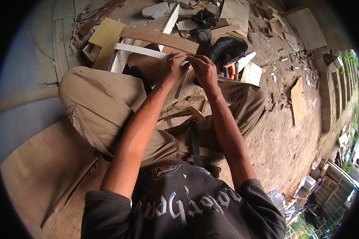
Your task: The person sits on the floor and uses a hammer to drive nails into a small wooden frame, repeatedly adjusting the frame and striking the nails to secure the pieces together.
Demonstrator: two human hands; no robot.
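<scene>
White strip (141, 50), thin and flat: I see both hands pinched on its near end. Left hand (174, 65) closed around it from below, right hand (203, 69) with fingertips gripping the same end, the two hands touching. Strip runs away to the left, lying under a brown wooden plank (159, 39). Right of the strip: black bag (227, 47), orange-handled pliers (229, 68) just beside it. Below the strip, khaki trousers (99, 103).

White strip (141, 50) before brown board (159, 39)
</scene>
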